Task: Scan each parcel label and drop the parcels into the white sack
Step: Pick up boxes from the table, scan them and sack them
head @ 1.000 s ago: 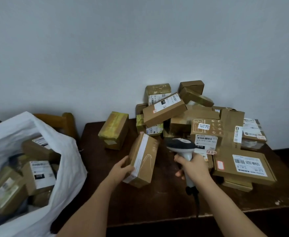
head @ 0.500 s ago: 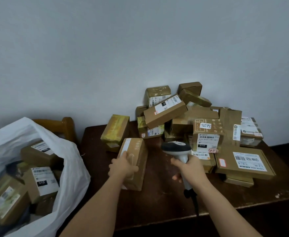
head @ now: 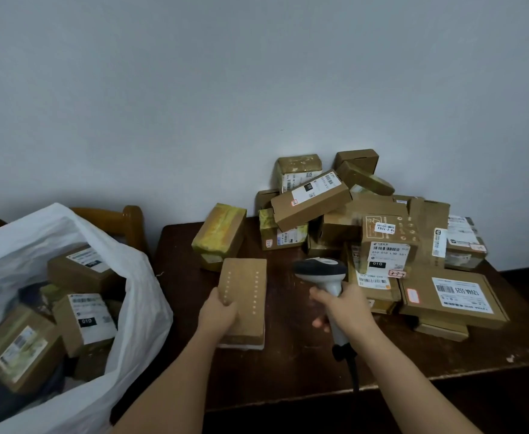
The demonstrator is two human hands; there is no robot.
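White sack (head: 138, 308) gapes open at left, beside the worktop (head: 304, 364), w/ several labelled boxes inside. Parcel pile (head: 366, 227) heaped at worktop's back right, against the wall (head: 257, 89); a yellow-taped box (head: 219, 236) sits just left of pile, apart from it. Held parcel (head: 244, 299) is btwn the hands, plain side w/ two dotted rows up, label not seen. Left hand (head: 217, 311) grips its near-left edge, fingers curled under. Right hand (head: 344, 308) is wrapped round the scanner (head: 322, 274) handle, head pointing twd the parcel, cable hanging off worktop's front edge. Wooden chair back (head: 125, 220) shows behind sack.
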